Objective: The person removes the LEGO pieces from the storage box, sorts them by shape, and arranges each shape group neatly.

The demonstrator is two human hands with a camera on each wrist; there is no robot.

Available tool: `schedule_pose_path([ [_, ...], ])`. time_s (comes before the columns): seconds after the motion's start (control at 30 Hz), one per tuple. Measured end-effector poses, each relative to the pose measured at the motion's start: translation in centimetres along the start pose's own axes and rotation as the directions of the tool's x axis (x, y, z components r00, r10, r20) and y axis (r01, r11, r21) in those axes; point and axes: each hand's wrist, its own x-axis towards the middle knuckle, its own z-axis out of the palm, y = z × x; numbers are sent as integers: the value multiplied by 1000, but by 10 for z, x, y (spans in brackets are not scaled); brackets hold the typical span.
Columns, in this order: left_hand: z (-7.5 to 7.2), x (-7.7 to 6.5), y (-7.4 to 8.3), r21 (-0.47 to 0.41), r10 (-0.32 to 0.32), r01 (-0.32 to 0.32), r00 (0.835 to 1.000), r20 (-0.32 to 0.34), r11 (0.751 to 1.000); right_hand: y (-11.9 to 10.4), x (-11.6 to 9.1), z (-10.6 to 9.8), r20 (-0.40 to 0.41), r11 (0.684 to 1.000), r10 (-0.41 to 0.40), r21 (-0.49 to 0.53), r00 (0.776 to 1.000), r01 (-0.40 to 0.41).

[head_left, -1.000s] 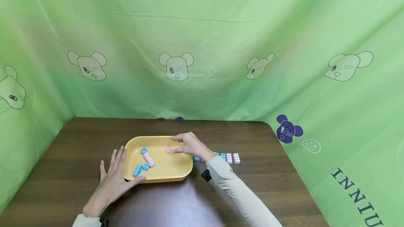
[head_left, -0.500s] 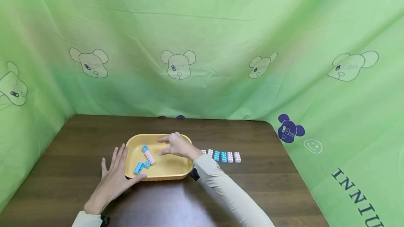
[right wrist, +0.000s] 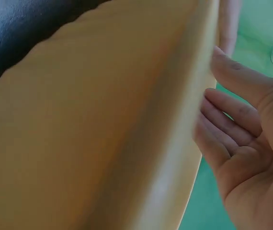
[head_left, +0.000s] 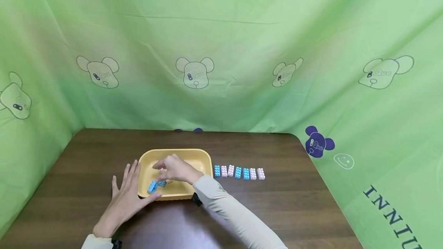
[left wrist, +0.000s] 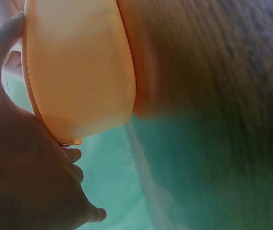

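Reaching into the yellow tray (head_left: 176, 196) from its right side, the right hand (head_left: 175, 169) hovers low over the left half, thumb and fingers bent apart; whether they have hold of a brick I cannot tell. Inside, a blue brick (head_left: 152, 186) lies toward the near left corner, with a smaller blue brick (head_left: 161, 183) just beside it; pink shows partly hidden beneath the hand. The left hand (head_left: 125, 193) spreads wide against the tray's left end, thumb on the near rim, gripping nothing. Right of the tray, seven studded blue and pink bricks (head_left: 238, 172) line the counter (head_left: 294, 203). A green curtain (head_left: 221, 29) hangs behind.
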Motion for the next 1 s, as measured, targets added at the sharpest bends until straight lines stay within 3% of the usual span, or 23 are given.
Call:
schedule_pose_path([
  [0.33, 1, -2, -3, -7, -6, 6, 1000, 10, 1000, -15, 10, 13, 91, 996, 54, -73, 994, -48],
  [0.57, 2, -4, -2, -13, -1, 1, 1000, 7, 1000, -20, 16, 22, 157, 980, -10, -195, 988, 40],
  [0.83, 1, -3, -1, -5, -1, 1, 1000, 4, 1000, -26, 20, 24, 173, 974, -18, -219, 985, 56],
  [1.0, 0, -1, -1, 9, 2, -2, 1000, 3, 1000, -30, 21, 25, 177, 952, -25, -297, 984, 78],
])
